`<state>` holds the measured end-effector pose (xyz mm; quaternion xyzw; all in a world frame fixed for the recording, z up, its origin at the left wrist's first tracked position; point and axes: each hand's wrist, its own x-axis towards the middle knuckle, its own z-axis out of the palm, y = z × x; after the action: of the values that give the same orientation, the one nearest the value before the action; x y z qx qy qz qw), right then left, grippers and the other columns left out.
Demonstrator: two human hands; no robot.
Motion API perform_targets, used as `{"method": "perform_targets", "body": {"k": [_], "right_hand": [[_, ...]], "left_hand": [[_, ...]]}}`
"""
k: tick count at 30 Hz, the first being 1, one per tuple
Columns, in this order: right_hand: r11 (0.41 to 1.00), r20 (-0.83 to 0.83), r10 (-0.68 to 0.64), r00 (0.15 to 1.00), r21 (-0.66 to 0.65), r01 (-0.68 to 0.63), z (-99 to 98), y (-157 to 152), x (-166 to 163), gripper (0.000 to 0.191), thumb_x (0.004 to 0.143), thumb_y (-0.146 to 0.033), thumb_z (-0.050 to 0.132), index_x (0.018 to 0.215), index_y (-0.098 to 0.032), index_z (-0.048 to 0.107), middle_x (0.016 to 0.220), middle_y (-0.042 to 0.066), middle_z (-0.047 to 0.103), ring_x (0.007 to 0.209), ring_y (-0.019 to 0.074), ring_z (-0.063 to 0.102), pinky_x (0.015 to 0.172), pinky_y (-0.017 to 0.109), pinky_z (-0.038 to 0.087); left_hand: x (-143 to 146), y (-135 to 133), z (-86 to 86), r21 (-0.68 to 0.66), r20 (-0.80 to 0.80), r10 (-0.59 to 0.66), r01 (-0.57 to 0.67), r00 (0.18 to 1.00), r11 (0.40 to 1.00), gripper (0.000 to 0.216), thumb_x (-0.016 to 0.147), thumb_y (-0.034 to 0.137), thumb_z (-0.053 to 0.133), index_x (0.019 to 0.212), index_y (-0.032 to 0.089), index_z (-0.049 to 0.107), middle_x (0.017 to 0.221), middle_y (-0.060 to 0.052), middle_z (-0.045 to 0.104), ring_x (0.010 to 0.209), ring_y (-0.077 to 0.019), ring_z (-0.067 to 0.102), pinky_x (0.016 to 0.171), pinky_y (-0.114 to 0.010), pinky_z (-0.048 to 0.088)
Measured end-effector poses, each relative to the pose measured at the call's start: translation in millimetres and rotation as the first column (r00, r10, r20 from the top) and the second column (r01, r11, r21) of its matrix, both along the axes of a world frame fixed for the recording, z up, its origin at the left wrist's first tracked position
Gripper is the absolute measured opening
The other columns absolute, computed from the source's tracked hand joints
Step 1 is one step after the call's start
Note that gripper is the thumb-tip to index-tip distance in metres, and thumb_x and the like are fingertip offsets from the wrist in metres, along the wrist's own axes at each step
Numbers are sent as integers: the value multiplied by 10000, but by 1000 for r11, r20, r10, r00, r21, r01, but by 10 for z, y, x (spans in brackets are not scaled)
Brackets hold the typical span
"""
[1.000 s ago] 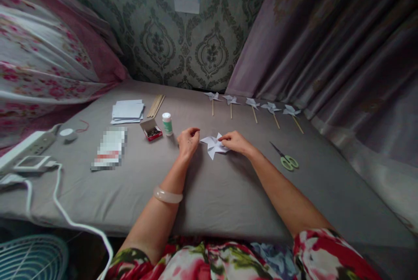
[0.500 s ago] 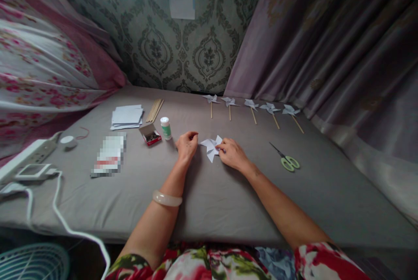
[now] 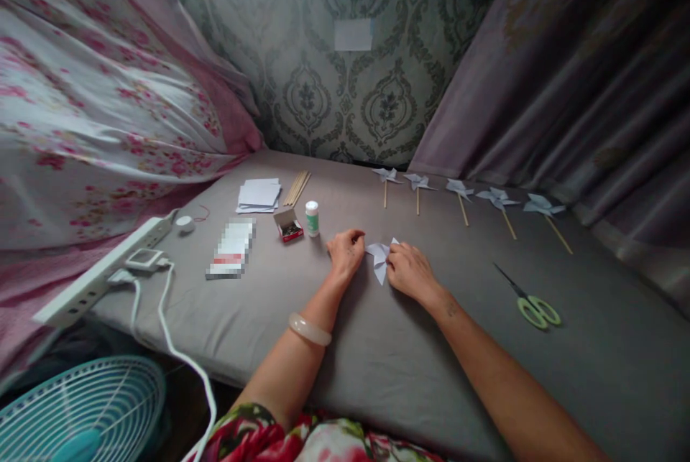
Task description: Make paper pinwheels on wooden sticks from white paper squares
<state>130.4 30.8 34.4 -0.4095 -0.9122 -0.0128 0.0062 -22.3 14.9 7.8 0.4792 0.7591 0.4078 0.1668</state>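
Note:
A folded white paper pinwheel (image 3: 379,259) is low over the grey-covered surface between my hands. My right hand (image 3: 414,271) is closed on its right side, and the fingers hide part of the folds and the centre. Just left of the pinwheel, my left hand (image 3: 345,253) is pinched closed, with its fingertips beside the left paper tip. Whatever those fingertips hold, if anything, is too small to make out. A white bottle with a green label (image 3: 312,220) and an open small red box of dark bits (image 3: 290,229) stand left of my left hand.
Several finished pinwheels on sticks (image 3: 459,190) lie along the back right. Green-handled scissors (image 3: 531,304) rest at right. Paper sheets (image 3: 259,195) and wooden sticks (image 3: 297,188) lie at back left. A pixelated packet (image 3: 231,250), power strip (image 3: 108,268) and fan (image 3: 80,412) are at left.
The view has swung left, so things appear farther right. My right hand now covers more of the pinwheel's right side and centre. My left hand stays pinched beside it.

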Motion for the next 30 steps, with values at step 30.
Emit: {"method": "perform_targets", "body": {"k": [30], "right_hand": [[900,-722,-435,538,-324,293,-509,50,622,405,788,-488,456,748,-157,684,755,125,719,692,227,649,676,320,468]], "left_hand": [[-1251,-586,324,303,-53,454,-419,889,856,311,734,268,493,896,147,729,783,-58,726,730,-182,650,735,-270,500]]}}
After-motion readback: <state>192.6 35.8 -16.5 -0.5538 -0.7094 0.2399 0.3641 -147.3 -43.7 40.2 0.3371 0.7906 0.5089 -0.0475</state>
